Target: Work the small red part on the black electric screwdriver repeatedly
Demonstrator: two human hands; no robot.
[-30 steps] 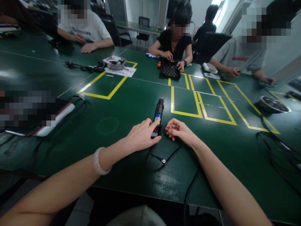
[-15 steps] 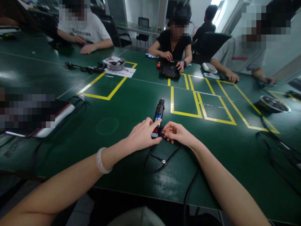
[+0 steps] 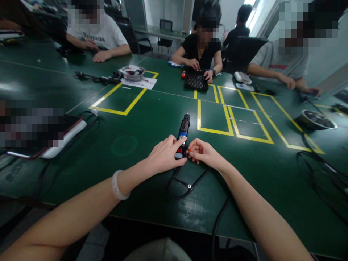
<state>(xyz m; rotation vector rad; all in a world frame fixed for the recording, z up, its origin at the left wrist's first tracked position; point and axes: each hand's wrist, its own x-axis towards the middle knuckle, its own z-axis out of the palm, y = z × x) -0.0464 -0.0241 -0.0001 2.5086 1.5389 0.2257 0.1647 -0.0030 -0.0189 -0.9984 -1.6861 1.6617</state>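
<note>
A black electric screwdriver (image 3: 185, 125) with a blue band lies on the green table, its thin bit pointing away from me. My left hand (image 3: 164, 155) is closed around its rear part, thumb on the near side and a finger stretched along the body. At the tool's right side, my right hand (image 3: 203, 152) pinches a small orange piece (image 3: 190, 150); the fingers cover most of it, and I cannot tell whether it is fixed to the tool. A black cable (image 3: 178, 197) with a small metal ring loops on the table below both hands.
Yellow tape outlines (image 3: 214, 131) mark the table ahead. Across it, one person handles a black compartment tray (image 3: 196, 80); other people sit either side. A round bowl (image 3: 133, 73) stands at the back left, a round metal dish (image 3: 317, 120) at the right. Dark cables (image 3: 312, 170) lie right.
My hands hold nearly the same place on the screwdriver; the right fingers have shifted very slightly. Across the table, the person at right has moved an arm to the right.
</note>
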